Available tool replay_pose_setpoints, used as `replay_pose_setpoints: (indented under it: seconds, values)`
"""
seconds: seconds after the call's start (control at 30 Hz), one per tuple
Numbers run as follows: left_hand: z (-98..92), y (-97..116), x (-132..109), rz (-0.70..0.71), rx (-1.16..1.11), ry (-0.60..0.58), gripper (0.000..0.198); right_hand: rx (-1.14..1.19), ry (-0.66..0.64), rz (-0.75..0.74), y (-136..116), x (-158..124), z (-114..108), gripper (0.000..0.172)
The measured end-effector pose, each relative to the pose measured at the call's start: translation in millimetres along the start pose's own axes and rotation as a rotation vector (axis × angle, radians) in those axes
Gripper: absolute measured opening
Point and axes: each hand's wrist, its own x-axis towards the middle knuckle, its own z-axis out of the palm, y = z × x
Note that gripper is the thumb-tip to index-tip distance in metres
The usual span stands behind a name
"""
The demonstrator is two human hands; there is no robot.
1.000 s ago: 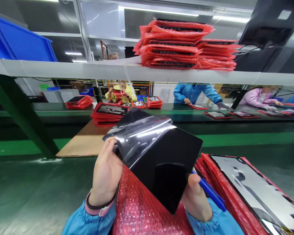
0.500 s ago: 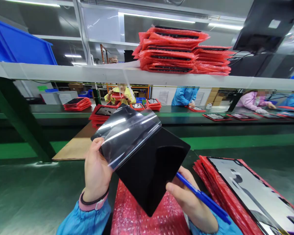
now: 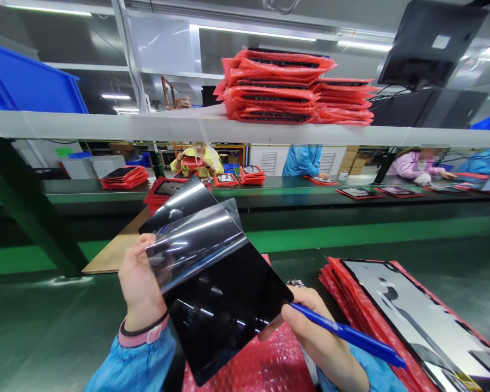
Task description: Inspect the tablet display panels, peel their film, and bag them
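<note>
A glossy black screen panel [image 3: 224, 305] is held up tilted above red bubble wrap [image 3: 265, 359]. A clear protective film [image 3: 196, 239] curls back over its upper left part. My left hand [image 3: 141, 277] is closed on the film's left edge; whether its fingers also touch the panel is hidden. With thumb and fingers, my right hand [image 3: 314, 326] grips the panel's right corner. A blue pen [image 3: 351, 335] lies in that same hand, pointing down to the right.
At right lies a stack of red-wrapped panels [image 3: 424, 321], grey backing up. More red bubble-wrapped panels [image 3: 273, 90] are piled on the white shelf [image 3: 147, 125] overhead. A green post [image 3: 28, 212] stands at left. Co-workers sit across the dark bench [image 3: 269, 190].
The panel has turned and moved left and down, its face now catching ceiling reflections. The film stands more curled. My left hand has shifted left; the right still holds corner and pen.
</note>
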Motion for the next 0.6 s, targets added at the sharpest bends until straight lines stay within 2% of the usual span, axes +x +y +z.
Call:
replay_pose_setpoints:
  seconds: [0.13, 0.27, 0.4, 0.5, 0.53, 0.6]
  values:
    - [-2.8, -2, 5, 0.024, -0.042, -0.010, 0.010, 0.001, 0.095, 0.075, 3, -6, -4, 0.033]
    - [-0.1, 1, 7, 0.077, -0.084, -0.035, 0.010, -0.207, 0.284, 0.102, 11, -8, -13, 0.038]
    - [3.6, 6, -3, 0.063, -0.087, -0.112, 0.012, -0.288, 0.243, 0.132, 18, -5, -18, 0.045]
    - [7.4, 9, -16, -0.007, -0.085, -0.177, 0.017, -0.330, 0.351, 0.097, 18, -5, -16, 0.044]
    - [8.7, 10, -21, -0.004, -0.090, -0.179, 0.021, -0.359, 0.347, 0.063, 17, -5, -14, 0.043]
    - [10.6, 11, -28, 0.030, -0.088, -0.167, 0.027, -0.408, 0.233, -0.012, 12, -4, -9, 0.040]
